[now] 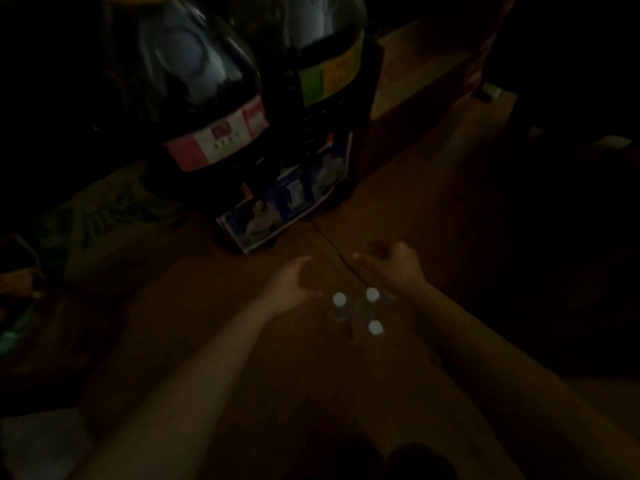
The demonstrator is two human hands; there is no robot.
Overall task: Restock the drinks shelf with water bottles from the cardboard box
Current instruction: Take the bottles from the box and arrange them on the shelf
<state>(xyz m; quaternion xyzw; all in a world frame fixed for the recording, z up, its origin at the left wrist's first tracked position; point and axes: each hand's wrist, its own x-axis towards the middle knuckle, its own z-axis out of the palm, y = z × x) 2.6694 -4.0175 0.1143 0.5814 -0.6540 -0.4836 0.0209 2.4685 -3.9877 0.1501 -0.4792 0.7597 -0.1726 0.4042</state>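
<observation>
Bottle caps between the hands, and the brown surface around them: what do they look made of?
The three bottle caps look like smooth white plastic, catching the light brightly. The brown surface looks like matte cardboard, with a crease line, though the dim picture leaves it uncertain.

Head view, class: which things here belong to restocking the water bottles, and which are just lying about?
Job in hand:
three white-capped water bottles
left hand, right hand, both empty beside them

Lying about:
big red-labelled bottle
big green-and-yellow-labelled bottle
picture carton
thin dark cord
</observation>
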